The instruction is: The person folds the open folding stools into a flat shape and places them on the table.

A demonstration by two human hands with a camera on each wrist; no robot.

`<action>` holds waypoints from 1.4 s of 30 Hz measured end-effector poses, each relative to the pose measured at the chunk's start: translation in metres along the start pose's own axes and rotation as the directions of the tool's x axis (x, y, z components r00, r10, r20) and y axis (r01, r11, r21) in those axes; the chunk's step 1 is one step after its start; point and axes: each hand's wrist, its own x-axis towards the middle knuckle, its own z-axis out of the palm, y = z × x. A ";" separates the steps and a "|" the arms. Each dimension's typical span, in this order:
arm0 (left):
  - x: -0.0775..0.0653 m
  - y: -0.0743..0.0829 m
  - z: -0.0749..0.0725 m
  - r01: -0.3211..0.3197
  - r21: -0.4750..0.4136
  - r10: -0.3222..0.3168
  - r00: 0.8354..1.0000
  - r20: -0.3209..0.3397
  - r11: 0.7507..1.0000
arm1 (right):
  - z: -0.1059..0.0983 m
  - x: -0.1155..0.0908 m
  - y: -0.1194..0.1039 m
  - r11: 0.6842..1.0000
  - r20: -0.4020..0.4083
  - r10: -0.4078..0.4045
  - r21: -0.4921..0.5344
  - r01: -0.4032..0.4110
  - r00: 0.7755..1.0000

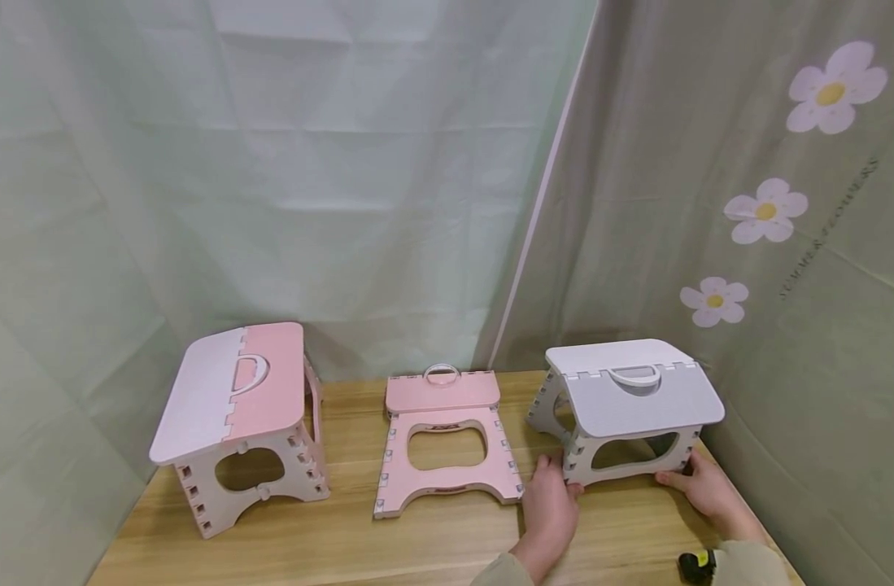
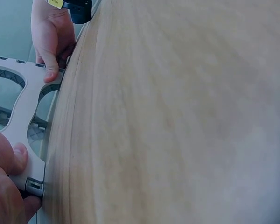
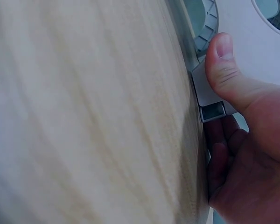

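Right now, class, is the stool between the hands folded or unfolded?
Unfolded: the stool has its legs apart beneath a spread seat.

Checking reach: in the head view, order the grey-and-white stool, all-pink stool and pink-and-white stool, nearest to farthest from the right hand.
1. Grey-and-white stool: at right, gripped by the right hand.
2. All-pink stool: in the middle.
3. Pink-and-white stool: at far left.

White stool (image 3: 256,58) cropped, wrist views
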 end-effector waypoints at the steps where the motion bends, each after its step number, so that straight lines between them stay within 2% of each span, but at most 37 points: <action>1: 0.000 0.000 0.000 0.000 0.002 0.000 1.000 0.002 1.000 | 0.000 0.000 0.000 1.000 -0.001 0.001 0.001 -0.001 1.000; 16: 0.000 0.000 0.000 0.002 -0.007 -0.002 1.000 0.012 1.000 | 0.001 0.000 0.002 1.000 -0.003 -0.008 0.007 0.008 1.000; 30: 0.000 0.000 -0.001 -0.004 -0.005 0.005 1.000 0.009 1.000 | 0.002 0.000 0.005 0.999 0.005 0.007 0.031 -0.008 1.000; 42: 0.000 0.000 -0.002 0.009 -0.010 -0.008 0.999 0.032 1.000 | 0.001 -0.001 0.002 0.999 0.023 0.030 0.041 -0.031 0.999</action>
